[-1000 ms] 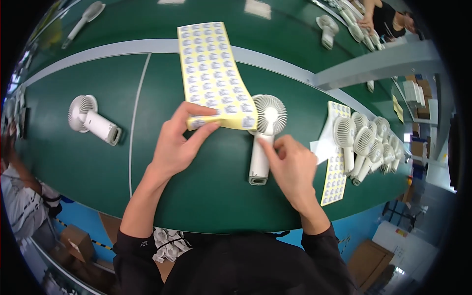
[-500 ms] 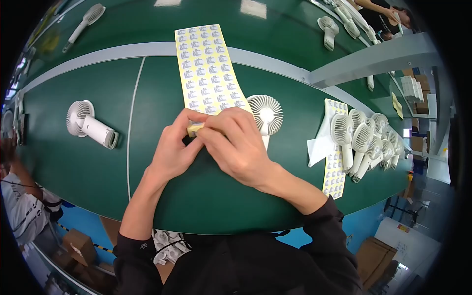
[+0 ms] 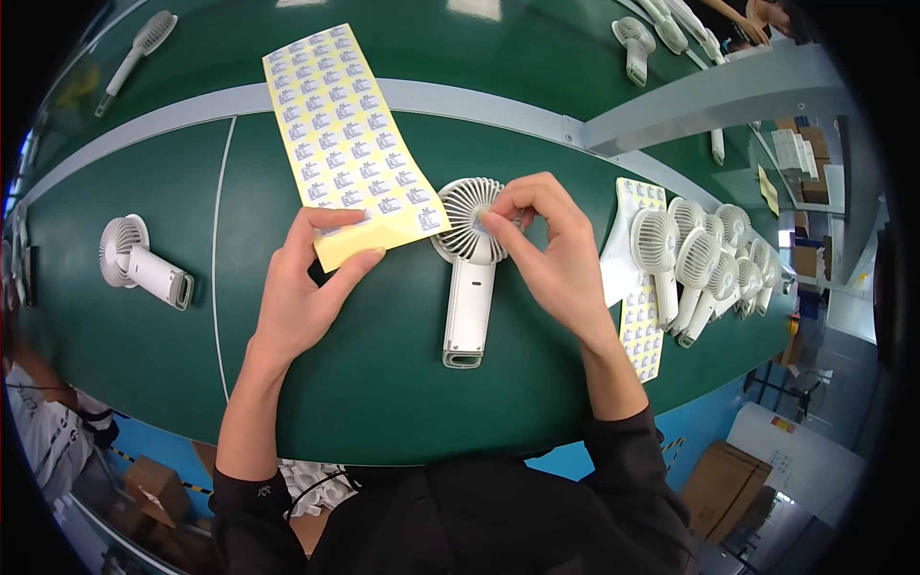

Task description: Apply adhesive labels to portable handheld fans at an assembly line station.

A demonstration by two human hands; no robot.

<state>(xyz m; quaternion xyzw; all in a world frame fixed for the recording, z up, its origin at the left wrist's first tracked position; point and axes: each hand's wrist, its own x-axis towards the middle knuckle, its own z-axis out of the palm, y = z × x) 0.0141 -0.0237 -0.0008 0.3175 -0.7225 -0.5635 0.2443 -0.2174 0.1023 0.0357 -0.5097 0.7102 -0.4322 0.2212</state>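
In the head view, I have the near edge of the green worktop (image 3: 383,422) curving right along the person's dark clothing, with bare surface between that edge and the middle fan (image 3: 470,302). More open room lies left of the left hand (image 3: 305,287), as far as the pale seam (image 3: 224,240) and beyond it.

The worktop looks smooth, and a grey rail (image 3: 470,103) crosses its far side; blue floor (image 3: 563,462) shows below.

The left hand has thumb and forefinger on the lower end of a sticker sheet (image 3: 350,144), which reaches over the rail and whose corner overlaps the fan's round head. The right hand (image 3: 554,254) has thumb and fingertips brought together at the centre of that head; I cannot tell whether they pinch a sticker. The fan lies between both hands, handle toward the person.

Another fan (image 3: 153,273) lies well to the left. On the right, a cluster of fans (image 3: 704,264) beside a second sheet (image 3: 640,335) crowds that side, and a grey beam (image 3: 719,101) stands beyond.
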